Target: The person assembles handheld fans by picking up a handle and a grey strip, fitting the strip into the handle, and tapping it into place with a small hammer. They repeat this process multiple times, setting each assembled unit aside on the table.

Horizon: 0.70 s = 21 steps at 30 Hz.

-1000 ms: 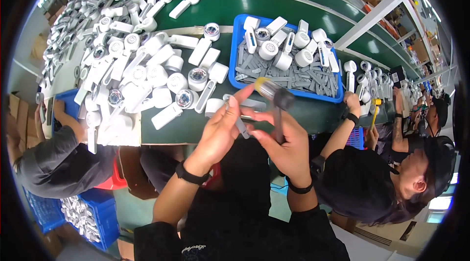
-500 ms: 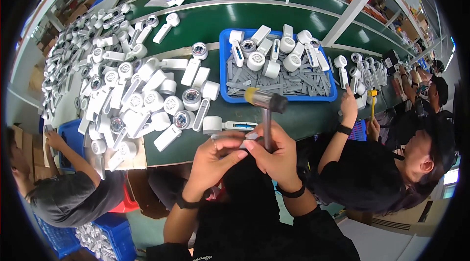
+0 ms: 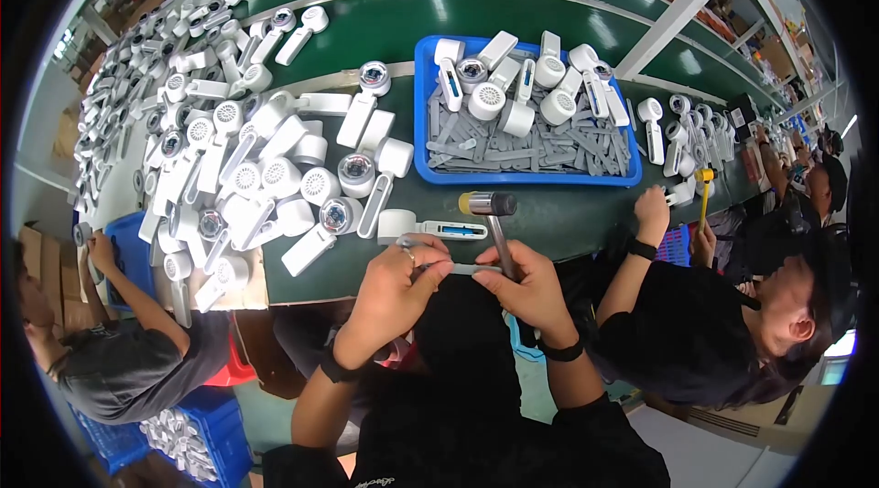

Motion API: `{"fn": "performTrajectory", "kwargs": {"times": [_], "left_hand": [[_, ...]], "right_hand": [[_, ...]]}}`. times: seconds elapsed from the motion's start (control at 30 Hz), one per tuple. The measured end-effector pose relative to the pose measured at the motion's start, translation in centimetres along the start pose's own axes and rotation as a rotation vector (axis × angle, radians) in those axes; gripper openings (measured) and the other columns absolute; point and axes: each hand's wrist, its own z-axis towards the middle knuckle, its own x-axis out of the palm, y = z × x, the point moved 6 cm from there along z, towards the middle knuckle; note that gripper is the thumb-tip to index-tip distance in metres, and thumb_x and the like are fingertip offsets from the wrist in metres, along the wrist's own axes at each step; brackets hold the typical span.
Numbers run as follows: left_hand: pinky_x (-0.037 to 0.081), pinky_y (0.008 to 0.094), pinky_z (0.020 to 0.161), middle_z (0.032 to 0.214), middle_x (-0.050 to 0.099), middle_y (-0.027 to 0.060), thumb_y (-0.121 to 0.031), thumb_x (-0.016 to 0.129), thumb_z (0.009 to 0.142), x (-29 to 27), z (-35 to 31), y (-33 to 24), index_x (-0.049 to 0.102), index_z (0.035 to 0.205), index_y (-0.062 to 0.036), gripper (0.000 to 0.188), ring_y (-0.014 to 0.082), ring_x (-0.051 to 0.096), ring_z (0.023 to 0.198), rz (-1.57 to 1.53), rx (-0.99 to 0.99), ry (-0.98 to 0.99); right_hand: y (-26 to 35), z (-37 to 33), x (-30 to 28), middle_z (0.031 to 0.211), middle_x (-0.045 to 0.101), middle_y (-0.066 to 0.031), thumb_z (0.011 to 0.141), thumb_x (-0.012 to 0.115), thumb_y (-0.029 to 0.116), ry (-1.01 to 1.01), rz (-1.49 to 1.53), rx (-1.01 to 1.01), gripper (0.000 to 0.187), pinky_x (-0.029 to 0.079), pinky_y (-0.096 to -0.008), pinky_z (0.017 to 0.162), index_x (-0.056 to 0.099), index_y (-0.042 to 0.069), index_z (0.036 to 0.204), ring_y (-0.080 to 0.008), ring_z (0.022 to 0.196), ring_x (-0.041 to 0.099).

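A narrow grey plastic strip [image 3: 464,269] is stretched between my hands in front of the bench edge. My left hand [image 3: 396,291] pinches its left end, and the fingers of my right hand [image 3: 531,291] hold its right end. My right hand also grips a mallet [image 3: 497,241], its yellow-and-black head raised over the bench. Just beyond my hands lies a white handheld fan [image 3: 396,224], its handle slot uncovered and something blue inside. A blue tray [image 3: 430,178] holds many loose grey strips, with several white fans on top.
A large heap of white fans [image 3: 275,177] covers the bench to the left. At right, a co-worker's hand [image 3: 652,211] is near another fan and a yellow hammer [image 3: 704,190]. Another person [image 3: 128,346] works at far left. A green conveyor [image 3: 385,16] runs behind.
My hands have moved slightly apart, and the grey strip now shows lengthwise between them. The mallet has tilted, its head lower and nearer the bench fan. The view has shifted slightly.
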Motion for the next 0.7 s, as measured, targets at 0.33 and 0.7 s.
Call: {"fn": "performTrajectory", "kwargs": {"times": [0.33,0.7], "left_hand": [[0.051,0.0248,0.064,0.096,0.069,0.0041,-0.015,0.062,0.105,-0.4,-0.7,2.8,0.072,0.117,-0.0009,0.021,0.0084,0.061,0.071,-0.135,-0.277,-0.033],[0.053,0.0337,0.079,0.099,0.075,0.0112,-0.003,0.048,0.107,-4.5,-0.9,4.3,0.052,0.14,-0.0086,0.034,0.0233,0.068,0.084,0.235,0.081,-0.288]], "right_hand": [[-1.3,1.1,0.2,0.075,0.072,-0.0022,0.097,0.073,0.012,-0.05,0.012,-0.129,0.012,0.036,-0.0199,0.045,0.069,0.001,0.099,-0.0015,0.05,0.052],[-6.4,4.8,0.3,0.073,0.067,-0.0022,0.102,0.066,0.014,-0.032,0.133,0.165,0.019,0.03,-0.0199,0.04,0.068,0.0,0.115,-0.0011,0.044,0.043]]}}
